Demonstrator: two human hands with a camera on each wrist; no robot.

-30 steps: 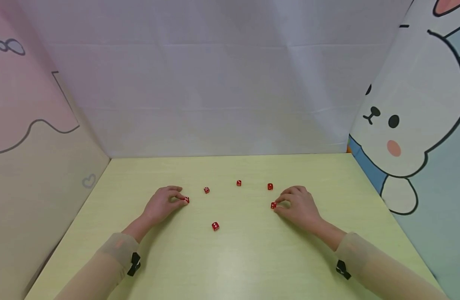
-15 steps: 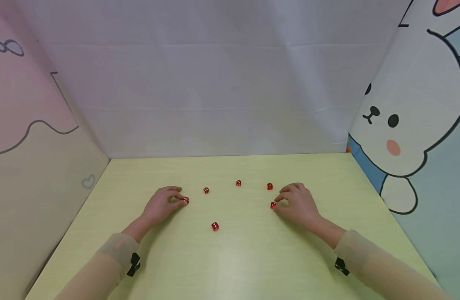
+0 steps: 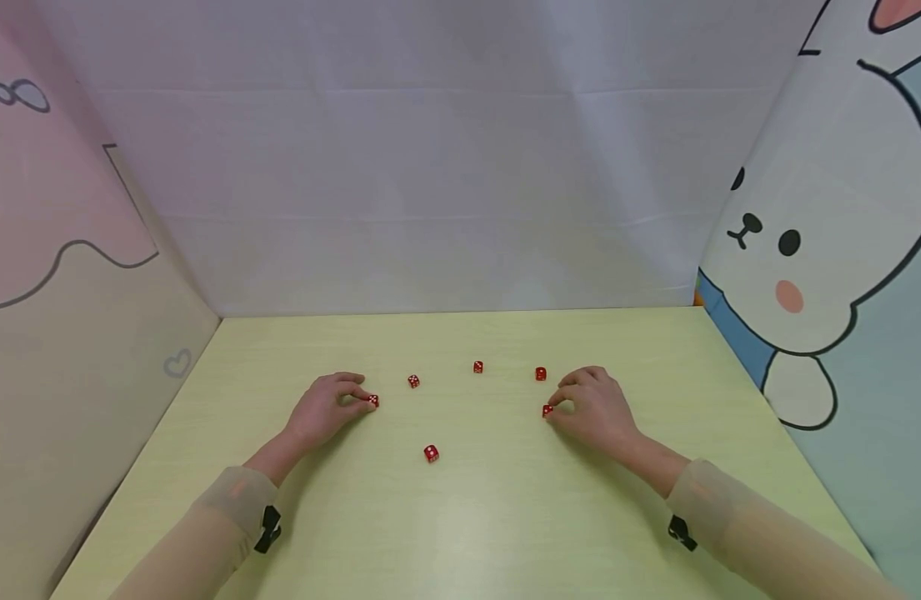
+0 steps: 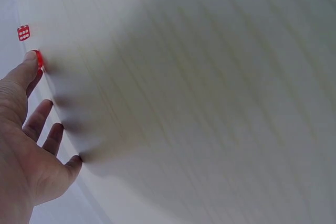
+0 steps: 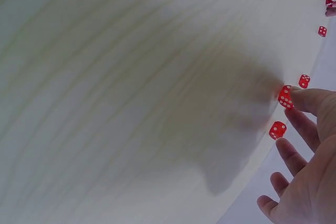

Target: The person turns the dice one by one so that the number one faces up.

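Between thumb and forefinger my left hand (image 3: 327,410) pinches a red die (image 3: 373,401) at the left of the table. In the left wrist view the thumb covers most of that die (image 4: 39,59), and the other fingers are spread. My right hand (image 3: 598,412) pinches another red die (image 3: 547,411) on the right side. The right wrist view shows white pips on this die (image 5: 285,97), held by thumb and forefinger. Just beyond the right fingers lies a loose red die (image 3: 540,374). A further die (image 3: 413,381) is nearest the left hand.
One red die (image 3: 478,367) lies at the back middle of the pale wooden table (image 3: 475,533), and another die (image 3: 431,453) lies nearer the front. A white sheet (image 3: 460,183) rises behind the table's rear edge. Printed panels flank it, with a cartoon animal (image 3: 798,242) on the right.
My right hand's knuckles have lifted slightly and its wrist has shifted a little, with the die staying in place. The left hand and the loose dice have not visibly moved.
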